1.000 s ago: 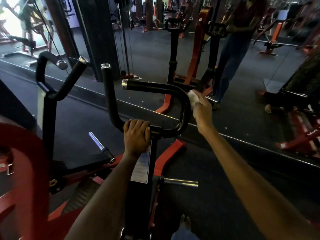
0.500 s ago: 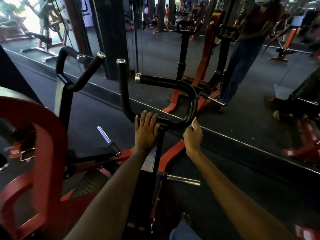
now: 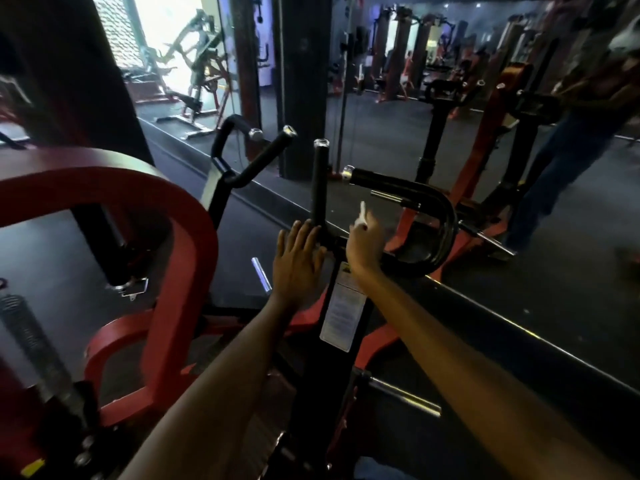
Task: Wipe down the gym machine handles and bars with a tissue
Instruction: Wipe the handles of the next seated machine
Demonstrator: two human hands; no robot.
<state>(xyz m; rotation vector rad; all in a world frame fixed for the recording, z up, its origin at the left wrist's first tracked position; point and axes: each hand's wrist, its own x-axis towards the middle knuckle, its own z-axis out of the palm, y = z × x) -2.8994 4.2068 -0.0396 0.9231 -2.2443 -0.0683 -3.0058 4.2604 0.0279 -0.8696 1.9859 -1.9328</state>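
A black curved handle bar (image 3: 436,202) with chrome end caps rises from the machine's black post (image 3: 346,306). An upright black handle (image 3: 318,181) stands beside it. My left hand (image 3: 298,261) lies flat with straight fingers against the base of the upright handle. My right hand (image 3: 363,244), blurred by motion, holds a white tissue (image 3: 362,213) above the bottom run of the curved bar, just right of the upright handle.
A second pair of black handles (image 3: 249,157) stands to the left. A red machine frame (image 3: 173,258) fills the left. Chrome pegs (image 3: 261,278) stick out below. A wall mirror (image 3: 485,133) ahead reflects a person and other machines.
My right hand with the tissue has slid from the curved bar's right bend down and left along the bottom. My left hand's fingers have straightened. The view shifted left.
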